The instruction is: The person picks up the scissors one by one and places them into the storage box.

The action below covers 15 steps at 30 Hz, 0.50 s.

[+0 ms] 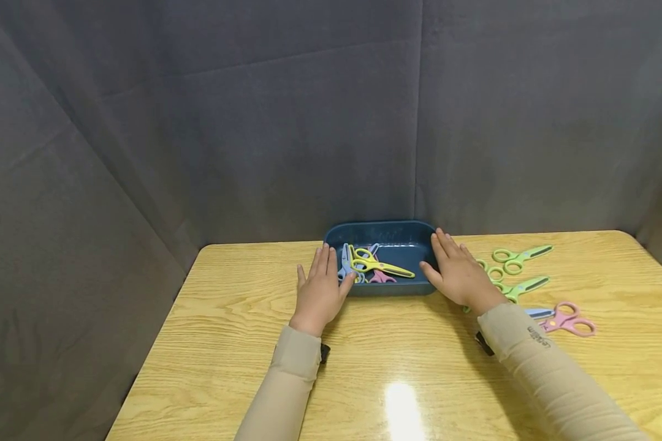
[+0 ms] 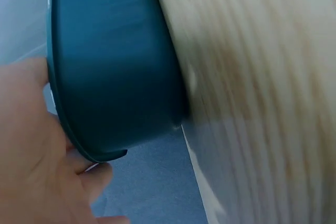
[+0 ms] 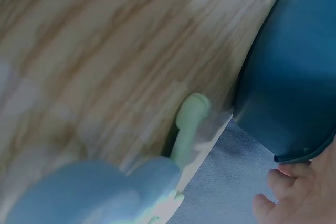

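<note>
A dark blue plastic bin (image 1: 386, 288) stands at the back of the wooden table. Inside it lie several scissors, with yellow scissors (image 1: 388, 267) on top, blue scissors (image 1: 344, 257) at the left and pink scissors (image 1: 382, 277) partly covered. My left hand (image 1: 318, 294) holds the bin's left end, thumb over the rim and fingers along the outside. At the opposite end my right hand (image 1: 460, 272) holds the rim, its thumb reaching inside. Both wrist views show fingers against the outer rim of the bin.
Right of the bin lie green scissors (image 1: 521, 257), more green scissors (image 1: 524, 286), pink scissors (image 1: 567, 321) and a blue blade (image 1: 539, 313), some partly behind my right forearm. A grey curtain (image 1: 309, 122) hangs behind the table (image 1: 243, 343).
</note>
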Available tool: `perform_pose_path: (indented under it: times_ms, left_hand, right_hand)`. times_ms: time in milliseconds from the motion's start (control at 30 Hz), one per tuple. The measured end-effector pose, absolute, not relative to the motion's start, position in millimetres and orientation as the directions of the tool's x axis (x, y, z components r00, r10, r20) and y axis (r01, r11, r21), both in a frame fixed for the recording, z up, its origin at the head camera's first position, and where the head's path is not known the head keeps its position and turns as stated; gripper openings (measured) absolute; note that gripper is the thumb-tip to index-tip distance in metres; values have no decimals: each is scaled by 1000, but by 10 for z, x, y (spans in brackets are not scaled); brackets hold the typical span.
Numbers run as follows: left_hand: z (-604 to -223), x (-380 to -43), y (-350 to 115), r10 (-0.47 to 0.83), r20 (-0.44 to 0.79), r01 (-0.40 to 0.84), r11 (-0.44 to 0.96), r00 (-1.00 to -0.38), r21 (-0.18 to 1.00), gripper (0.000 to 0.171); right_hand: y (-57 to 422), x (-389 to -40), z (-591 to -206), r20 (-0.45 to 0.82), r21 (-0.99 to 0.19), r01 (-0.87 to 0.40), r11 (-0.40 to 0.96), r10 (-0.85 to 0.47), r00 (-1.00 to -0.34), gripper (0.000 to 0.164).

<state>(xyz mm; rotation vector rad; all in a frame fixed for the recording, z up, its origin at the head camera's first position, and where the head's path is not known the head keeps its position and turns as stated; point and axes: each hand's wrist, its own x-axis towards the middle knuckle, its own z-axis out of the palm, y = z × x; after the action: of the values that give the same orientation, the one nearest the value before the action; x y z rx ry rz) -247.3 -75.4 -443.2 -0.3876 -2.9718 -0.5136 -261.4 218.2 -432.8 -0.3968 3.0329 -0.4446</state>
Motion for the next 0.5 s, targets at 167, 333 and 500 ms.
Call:
perform_pose_path:
  times_ms: [167,333,500]
  left_hand:
    - [-4445,-2475,-784,256,119,281,903,-959,324,81]
    - [-4440,-2469,-787,265,96,282,903,-959,326,85]
    - [-4441,-2474,-779,268,115,291,906,-957,307,84]
  right_hand:
    - [2181,-2609,-4348,3,-315,-244,917,-256,-967,82]
    - [2183,-2607,-4367,26,-326,-245,913,-250,-968,80]
    - [2188,-2592,-4380,48,-350,-230,908,-227,-973,81]
